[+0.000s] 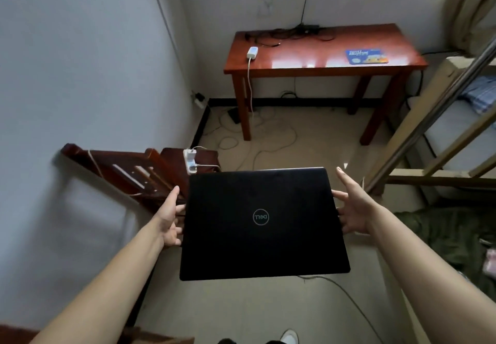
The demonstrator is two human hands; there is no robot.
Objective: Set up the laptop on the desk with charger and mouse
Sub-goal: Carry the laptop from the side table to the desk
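Left hand [170, 219] and right hand [354, 209] spread, propping laptop [264, 223] by its sides; seemingly mid-carry, well short of desk [308, 48]; next probably called for laying it flat near charger [252, 51].

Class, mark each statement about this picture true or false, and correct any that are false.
1. The laptop is closed. True.
2. The laptop rests on the desk. False: it is held in the air between the left hand and the right hand, short of the desk.
3. A white charger lies on the desk. True.
4. The blue mouse pad lies on the floor. False: it lies on the desk, towards its right end.
5. Black cables lie at the back of the desk. True.
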